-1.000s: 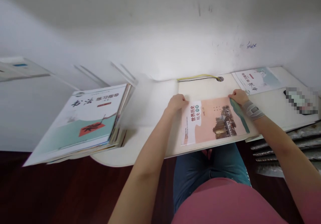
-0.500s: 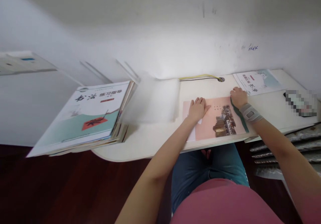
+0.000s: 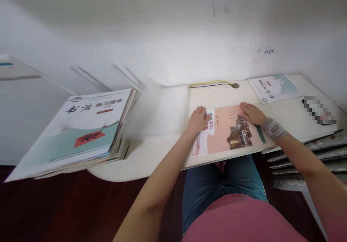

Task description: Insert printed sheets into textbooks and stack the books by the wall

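A pink workbook (image 3: 221, 133) with a picture of a building lies on the white desk in front of me. Across its upper left edge rests my left hand (image 3: 198, 120), the fingers stretched out and the thumb over the cover. On the upper right of the same cover, my right hand (image 3: 252, 113) lies flat with its fingers extended to the left. A grey band (image 3: 274, 128) circles my right wrist. Part of the workbook's green right edge strip is hidden under that hand and wrist.
A stack of books (image 3: 92, 126) overhangs the desk's left end beside a whitish translucent sheet (image 3: 159, 111). A calligraphy book (image 3: 275, 87) lies at the back right, near a pixelated phone-like object (image 3: 320, 110). Cables (image 3: 211, 83) enter a desk hole.
My left hand has slid left to the workbook's left edge, uncovering printed lettering. My right hand has moved from the green edge onto the cover, its fingers straightening. The view has shifted slightly.
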Motion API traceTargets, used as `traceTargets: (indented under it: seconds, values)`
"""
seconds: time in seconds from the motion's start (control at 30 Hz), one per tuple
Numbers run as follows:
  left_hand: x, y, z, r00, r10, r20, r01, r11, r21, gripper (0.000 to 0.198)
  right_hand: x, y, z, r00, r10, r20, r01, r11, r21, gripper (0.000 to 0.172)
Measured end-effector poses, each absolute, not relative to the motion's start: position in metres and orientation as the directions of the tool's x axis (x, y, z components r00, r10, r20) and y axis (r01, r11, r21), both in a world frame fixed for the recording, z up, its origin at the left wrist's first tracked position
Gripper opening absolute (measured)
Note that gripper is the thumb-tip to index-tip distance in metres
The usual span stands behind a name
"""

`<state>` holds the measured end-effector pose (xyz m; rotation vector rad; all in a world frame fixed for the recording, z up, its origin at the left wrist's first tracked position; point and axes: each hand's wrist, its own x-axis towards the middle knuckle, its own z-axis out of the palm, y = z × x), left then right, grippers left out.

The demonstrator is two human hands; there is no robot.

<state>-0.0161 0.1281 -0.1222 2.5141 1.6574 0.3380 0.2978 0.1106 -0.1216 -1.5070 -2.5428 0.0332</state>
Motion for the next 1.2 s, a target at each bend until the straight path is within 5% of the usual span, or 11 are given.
traceTargets:
  seconds: [0.3, 0.73, 0.97, 1.2]
  values:
    - [-0.017, 0.14, -0.102, 0.193, 0.975, 0.108, 0.977, -0.201, 0.073, 0.038, 0.302, 0.108, -0.133, -0.432, 0.875, 0.217, 0.888, 0.455, -0.069, 0.064]
    - [-0.039, 0.146, -0.075, 0.045, 0.998, -0.039, 0.864, -0.019, 0.503, 0.042, 0.302, 0.109, -0.136, -0.407, 0.885, 0.225, 0.896, 0.435, -0.093, 0.06]
    - [-0.067, 0.061, -0.087, 0.093, 0.929, -0.359, 0.344, 0.308, 0.887, 0.047, 0.302, 0.11, -0.135, -0.385, 0.899, 0.208, 0.908, 0.409, -0.09, 0.058]
    - [-0.052, 0.013, -0.083, 0.19, 0.913, -0.361, -0.192, 0.395, 0.898, 0.043, 0.302, 0.112, -0.135, -0.378, 0.896, 0.233, 0.888, 0.422, -0.181, 0.058]
